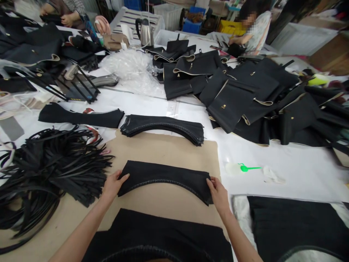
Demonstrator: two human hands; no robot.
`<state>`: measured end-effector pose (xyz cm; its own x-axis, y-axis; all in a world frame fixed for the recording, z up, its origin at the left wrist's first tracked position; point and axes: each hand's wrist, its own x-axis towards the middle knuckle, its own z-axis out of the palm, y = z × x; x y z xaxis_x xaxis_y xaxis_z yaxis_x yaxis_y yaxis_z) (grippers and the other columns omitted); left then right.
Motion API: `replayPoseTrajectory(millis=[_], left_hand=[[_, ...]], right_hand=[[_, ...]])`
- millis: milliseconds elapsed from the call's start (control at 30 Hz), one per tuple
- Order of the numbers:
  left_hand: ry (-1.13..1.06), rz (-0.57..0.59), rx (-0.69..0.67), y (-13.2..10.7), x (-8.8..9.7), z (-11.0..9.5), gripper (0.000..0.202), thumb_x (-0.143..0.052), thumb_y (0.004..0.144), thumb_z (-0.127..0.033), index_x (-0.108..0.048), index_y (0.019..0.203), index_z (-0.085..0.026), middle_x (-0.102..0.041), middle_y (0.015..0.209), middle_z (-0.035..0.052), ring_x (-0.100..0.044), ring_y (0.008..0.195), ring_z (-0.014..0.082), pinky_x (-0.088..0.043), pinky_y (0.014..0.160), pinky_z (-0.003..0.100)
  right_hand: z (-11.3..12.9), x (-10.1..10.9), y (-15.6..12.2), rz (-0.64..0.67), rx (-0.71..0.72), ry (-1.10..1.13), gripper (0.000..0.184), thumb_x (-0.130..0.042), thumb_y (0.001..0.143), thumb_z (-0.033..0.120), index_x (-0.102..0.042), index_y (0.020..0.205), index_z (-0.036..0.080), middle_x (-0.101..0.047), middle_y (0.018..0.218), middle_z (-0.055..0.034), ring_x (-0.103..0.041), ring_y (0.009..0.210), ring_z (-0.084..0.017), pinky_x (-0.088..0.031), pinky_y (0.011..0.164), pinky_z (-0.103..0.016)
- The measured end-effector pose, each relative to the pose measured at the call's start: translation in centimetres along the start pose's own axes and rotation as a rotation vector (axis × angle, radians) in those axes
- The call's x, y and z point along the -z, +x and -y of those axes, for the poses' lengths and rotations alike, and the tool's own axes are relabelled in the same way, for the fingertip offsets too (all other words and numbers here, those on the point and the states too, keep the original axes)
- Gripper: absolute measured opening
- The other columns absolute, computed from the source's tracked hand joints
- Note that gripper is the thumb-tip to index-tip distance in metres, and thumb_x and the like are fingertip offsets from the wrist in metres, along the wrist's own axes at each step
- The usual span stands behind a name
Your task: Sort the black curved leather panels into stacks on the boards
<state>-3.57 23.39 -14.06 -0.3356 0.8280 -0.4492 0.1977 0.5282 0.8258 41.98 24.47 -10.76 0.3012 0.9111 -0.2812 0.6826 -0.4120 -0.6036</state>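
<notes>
A black curved fabric panel [163, 174] with stitching along its arched lower edge lies over the brown board [166, 203]. My left hand [113, 185] pinches its left end between thumb and fingers. At the opposite end, my right hand [216, 189] grips the right corner, thumb and fingers closed on it. Just beyond the panel sits a stack of similar curved black pieces [163, 125]. Closer to me is a larger black piece [169, 233], also with a stitched curve, partly cut off by the frame.
Black straps [60, 160] lie bundled at left. A heap of black pieces with metal fittings [240, 91] covers the far right. A green-capped bottle [236, 167] lies right of the board. Clear plastic [131, 69] and a kettle [145, 32] stand farther back. Two people work across the table.
</notes>
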Motion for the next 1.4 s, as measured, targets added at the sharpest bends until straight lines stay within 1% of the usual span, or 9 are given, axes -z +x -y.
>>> replayPoseTrajectory(millis=[100,200,267,433,767,967,1200,1333,1400], left_hand=[[0.133,-0.045,-0.008,0.1,0.1,0.0,0.042,-0.068,0.06,-0.054,-0.066,0.078,-0.017,-0.071,0.078,0.0046,-0.064,0.078,0.0237,-0.049,0.07,0.031],[0.279,-0.104,-0.016,-0.1,0.2,-0.6,0.028,-0.062,0.068,-0.047,-0.062,0.07,-0.019,-0.064,0.064,0.0003,-0.058,0.068,0.0206,-0.041,0.062,0.028],[0.368,-0.132,-0.023,-0.3,0.1,-1.1,0.024,-0.059,0.071,-0.043,-0.058,0.065,-0.02,-0.057,0.057,-0.002,-0.053,0.061,0.018,-0.035,0.058,0.026],[0.506,-0.166,-0.025,-0.1,-0.3,-1.5,0.026,-0.055,0.076,-0.037,-0.049,0.059,-0.019,-0.042,0.051,-0.0056,-0.042,0.054,0.0123,-0.025,0.055,0.024],[0.587,-0.177,0.016,-0.2,-0.3,-1.9,0.029,-0.053,0.082,-0.036,-0.045,0.06,-0.019,-0.037,0.051,-0.0062,-0.04,0.054,0.0113,-0.023,0.055,0.024],[0.638,-0.183,0.018,-0.5,-0.5,-2.6,0.027,-0.052,0.085,-0.038,-0.048,0.064,-0.02,-0.044,0.056,-0.0042,-0.045,0.058,0.0128,-0.024,0.056,0.024],[0.728,-0.191,0.036,-0.5,-0.7,-3.1,0.024,-0.049,0.087,-0.041,-0.052,0.073,-0.022,-0.057,0.066,-0.0001,-0.056,0.068,0.0169,-0.03,0.059,0.025],[0.787,-0.168,0.045,-0.8,-1.1,-3.3,0.024,-0.047,0.087,-0.044,-0.057,0.083,-0.022,-0.062,0.074,0.0051,-0.06,0.074,0.0221,-0.033,0.061,0.028],[0.83,-0.166,0.053,-1.3,-1.4,-3.4,0.031,-0.043,0.088,-0.047,-0.058,0.091,-0.02,-0.061,0.074,0.0082,-0.06,0.073,0.0258,-0.035,0.061,0.03]], right_hand=[[-0.3,-0.2,-0.4,-0.022,-0.013,-0.028,0.054,-0.046,0.076,0.058,-0.05,0.114,0.021,-0.06,0.076,-0.0016,-0.058,0.07,-0.023,-0.041,0.069,-0.036],[-0.5,-0.5,-0.5,-0.018,0.017,-0.101,0.052,-0.043,0.076,0.053,-0.048,0.117,0.022,-0.056,0.073,0.0,-0.057,0.068,-0.023,-0.04,0.065,-0.034],[-0.6,-0.7,-0.5,-0.005,0.027,-0.17,0.05,-0.04,0.077,0.052,-0.047,0.118,0.023,-0.056,0.073,0.0,-0.057,0.067,-0.023,-0.039,0.063,-0.034],[-1.0,-1.0,-0.4,0.019,-0.042,-0.286,0.055,-0.036,0.078,0.058,-0.045,0.122,0.026,-0.061,0.084,-0.0029,-0.061,0.074,-0.027,-0.039,0.061,-0.035],[-0.3,-1.2,-0.7,0.059,-0.068,-0.385,0.06,-0.028,0.082,0.063,-0.04,0.127,0.026,-0.063,0.091,-0.0059,-0.061,0.072,-0.029,-0.041,0.058,-0.036],[0.0,-1.3,-1.0,0.043,-0.082,-0.388,0.058,-0.027,0.084,0.063,-0.04,0.127,0.027,-0.063,0.096,-0.0051,-0.06,0.07,-0.028,-0.041,0.059,-0.036],[-0.4,-1.7,-0.9,0.011,-0.052,-0.387,0.055,-0.03,0.085,0.062,-0.041,0.127,0.028,-0.063,0.091,-0.0028,-0.059,0.064,-0.025,-0.041,0.06,-0.036],[-0.1,-1.6,-1.2,-0.029,0.013,-0.347,0.051,-0.032,0.088,0.054,-0.043,0.126,0.023,-0.062,0.087,-0.0048,-0.06,0.065,-0.025,-0.043,0.061,-0.036],[0.3,-1.4,-1.5,-0.032,0.065,-0.277,0.046,-0.032,0.09,0.047,-0.043,0.126,0.021,-0.063,0.087,-0.0057,-0.061,0.069,-0.024,-0.045,0.064,-0.036]])
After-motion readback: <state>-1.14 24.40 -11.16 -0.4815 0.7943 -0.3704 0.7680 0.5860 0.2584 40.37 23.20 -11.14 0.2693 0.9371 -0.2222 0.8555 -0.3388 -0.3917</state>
